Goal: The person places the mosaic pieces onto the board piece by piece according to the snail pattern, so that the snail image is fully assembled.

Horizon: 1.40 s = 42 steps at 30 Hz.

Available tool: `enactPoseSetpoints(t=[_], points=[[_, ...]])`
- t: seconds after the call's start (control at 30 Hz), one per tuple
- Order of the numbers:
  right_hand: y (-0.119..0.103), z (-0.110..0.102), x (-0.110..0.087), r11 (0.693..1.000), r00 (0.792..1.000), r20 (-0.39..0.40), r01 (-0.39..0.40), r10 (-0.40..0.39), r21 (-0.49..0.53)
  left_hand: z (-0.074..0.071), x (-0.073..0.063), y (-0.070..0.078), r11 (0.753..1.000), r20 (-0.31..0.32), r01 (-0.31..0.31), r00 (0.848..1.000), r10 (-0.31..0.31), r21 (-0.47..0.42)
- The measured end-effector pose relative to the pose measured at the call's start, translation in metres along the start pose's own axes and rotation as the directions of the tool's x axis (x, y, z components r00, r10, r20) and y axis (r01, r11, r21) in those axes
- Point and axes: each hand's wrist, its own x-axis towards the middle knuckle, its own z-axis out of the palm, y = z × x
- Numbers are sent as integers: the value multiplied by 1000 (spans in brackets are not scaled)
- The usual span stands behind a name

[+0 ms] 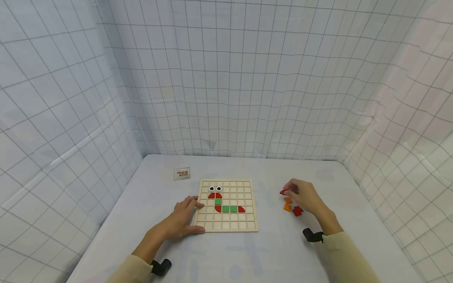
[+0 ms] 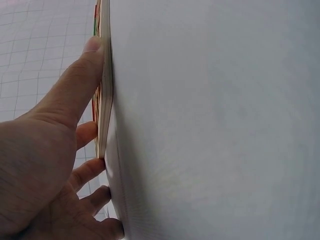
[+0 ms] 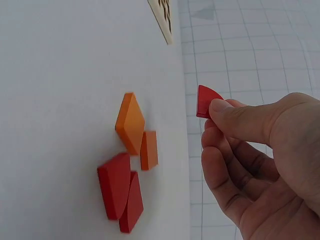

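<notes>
A pale wooden grid board (image 1: 244, 225) lies flat on the table. On it sit two round eye pieces (image 1: 215, 189), red quarter-circle pieces (image 1: 241, 209) and green square pieces (image 1: 230, 209) in a bent line. My left hand (image 1: 179, 221) rests on the board's left side, thumb at the near corner and fingers spread; the left wrist view shows the thumb (image 2: 75, 85) against the board's edge. Between thumb and fingertips, my right hand (image 1: 305, 195) pinches a red quarter-circle piece (image 3: 204, 102), held above the table. Below it lie two orange pieces (image 3: 131, 125) and two red quarter-circle pieces (image 3: 114, 185).
A small picture card (image 1: 182, 173) with a gridded coloured drawing lies beyond the board, to the left. White gridded curtains (image 1: 226, 90) stand behind the table and on both sides. Black wrist cameras (image 1: 161, 267) sit at both cuffs.
</notes>
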Motion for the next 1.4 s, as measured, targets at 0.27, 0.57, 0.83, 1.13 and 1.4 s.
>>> enactPoseSetpoints(t=[0.27,0.57,0.83,1.13,1.4], points=[[-27,25,20,997,997,23,73,-73,10,0,0,-1,1000,-3,-6,1000,6,-10],[-54,53,39,993,991,74,112,-115,49,2,0,-5,998,-30,-58,998,58,-10],[-75,76,54,983,981,83,167,-173,69,-1,2,-1,1000,-4,-12,1000,12,5],[-97,104,67,986,978,137,146,-156,83,-1,1,-2,1000,-3,-2,1000,2,-3],[-109,125,74,977,970,150,178,-194,114,0,0,0,1000,3,4,1000,-4,-15]])
